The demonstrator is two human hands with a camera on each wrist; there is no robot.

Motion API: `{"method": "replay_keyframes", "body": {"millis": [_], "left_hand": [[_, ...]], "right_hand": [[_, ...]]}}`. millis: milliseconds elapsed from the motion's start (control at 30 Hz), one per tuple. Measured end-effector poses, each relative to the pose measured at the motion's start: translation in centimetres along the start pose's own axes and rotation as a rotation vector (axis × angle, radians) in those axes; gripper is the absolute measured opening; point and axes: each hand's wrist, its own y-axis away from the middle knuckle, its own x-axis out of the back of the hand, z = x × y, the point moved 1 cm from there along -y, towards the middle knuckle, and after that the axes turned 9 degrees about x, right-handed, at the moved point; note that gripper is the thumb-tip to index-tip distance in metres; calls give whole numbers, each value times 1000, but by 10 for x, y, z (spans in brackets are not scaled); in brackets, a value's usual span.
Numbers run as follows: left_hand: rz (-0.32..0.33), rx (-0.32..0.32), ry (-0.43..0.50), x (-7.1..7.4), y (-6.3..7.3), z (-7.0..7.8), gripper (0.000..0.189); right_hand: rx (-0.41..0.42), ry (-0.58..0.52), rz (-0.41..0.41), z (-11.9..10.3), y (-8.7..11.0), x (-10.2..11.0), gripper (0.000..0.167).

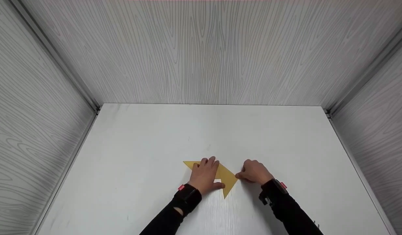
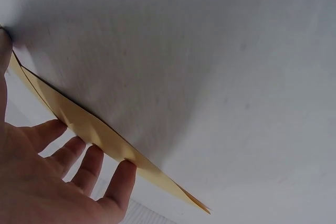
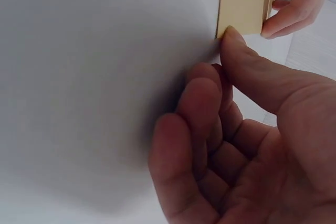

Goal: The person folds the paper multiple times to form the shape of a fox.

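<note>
A folded sheet of yellow paper (image 1: 227, 179) lies on the white table, with pointed corners at its left, right and near side. Across its left part my left hand (image 1: 204, 176) rests with fingers spread, the thumb at the near edge. In the left wrist view the fingertips touch the yellow paper (image 2: 105, 132), whose layers part slightly at the far tip. My right hand (image 1: 254, 172) pinches the right corner, its other fingers curled in. The right wrist view shows the thumb (image 3: 233, 38) on that corner of the paper (image 3: 241, 3).
The white tabletop (image 1: 148, 137) surrounds the paper. Grey wood-grain panels stand at the back (image 1: 201, 52), the left (image 1: 31, 107) and the right (image 1: 377, 104). Both wrists carry black bands (image 1: 187, 197) over dark sleeves.
</note>
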Motion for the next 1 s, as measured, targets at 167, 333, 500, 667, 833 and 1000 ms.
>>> {"method": "replay_keyframes", "body": {"millis": [167, 333, 500, 667, 833, 1000], "left_hand": [[-23, 13, 7, -2, 0, -1, 90], [-32, 9, 31, 0, 0, -2, 90], [-37, 18, 48, 4, 0, -2, 89], [-33, 20, 32, 6, -3, 2, 88], [-23, 28, 17, 2, -5, 5, 88], [-14, 35, 46, 2, -5, 9, 85]], "right_hand": [[-1, 19, 10, 3, 8, -2, 31], [11, 21, 54, 2, 8, -4, 19], [46, -45, 120, -7, 7, -10, 11], [66, -41, 183, -18, -2, -15, 11], [99, -34, 182, -23, -8, -19, 15], [118, -24, 181, -25, -12, -20, 16]]}}
